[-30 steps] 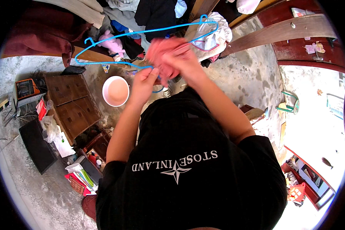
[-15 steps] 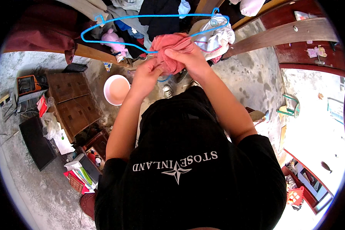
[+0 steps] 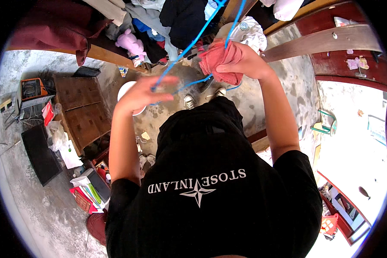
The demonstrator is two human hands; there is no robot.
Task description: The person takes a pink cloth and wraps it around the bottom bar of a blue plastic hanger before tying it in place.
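Note:
A crumpled red cloth [image 3: 216,62] is gripped in my right hand [image 3: 250,62], bunched around part of a blue clothes hanger [image 3: 186,52]. The hanger is tilted, with its upper end beyond the top of the picture. My left hand [image 3: 139,93] is beside the hanger's lower left corner, its fingers stretched out and slightly blurred. Whether that hand touches the hanger is hard to make out. Behind my left hand a white bucket [image 3: 124,89] stands on the floor, mostly hidden.
Piled clothes [image 3: 180,21] and a pink plush toy [image 3: 130,43] lie ahead. A wooden cabinet [image 3: 79,109] and a dark flat panel [image 3: 41,152] are at left. A wooden beam [image 3: 322,42] crosses at right, above a green-framed stool [image 3: 327,124].
My left hand has left the cloth and moved left, its fingers opening. My right hand has carried the cloth to the right, and the hanger has turned from level to steeply tilted.

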